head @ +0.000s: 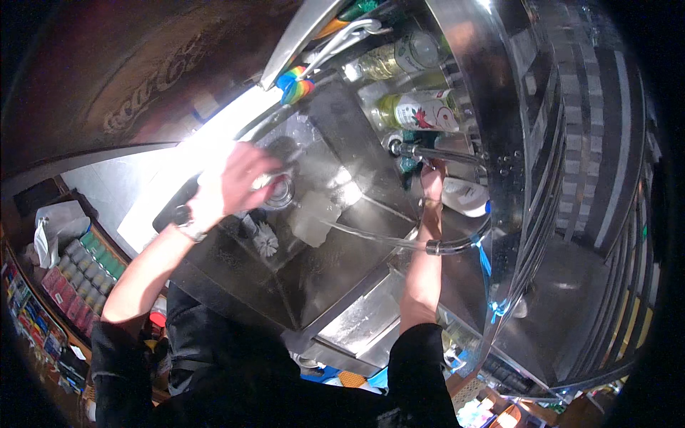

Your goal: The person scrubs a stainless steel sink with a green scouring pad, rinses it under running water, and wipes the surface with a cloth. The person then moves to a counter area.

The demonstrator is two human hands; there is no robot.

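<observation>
My left hand (241, 179), blurred and partly washed out by glare, is over the left side of a steel sink (321, 267). Its fingers are at a clear glass (279, 192); the grip is too blurred to tell. My right hand (433, 174) reaches to the back right, beneath a metal faucet (428, 152), and its fingers are partly hidden there. Water streams from a hose spout (444, 247) with a blue tie, across my right forearm's line into the sink. A pale block-like thing (317, 218) and a white fluted piece (265, 239) lie lower in the sink.
Labelled bottles (423, 112) lie behind the faucet, with a white bottle (465, 197) right of my right hand. A rainbow-coloured thing (296, 85) is at the sink's back edge. Rows of cans (80, 273) stand at the left. A curved metal rim (503, 214) bounds the right side.
</observation>
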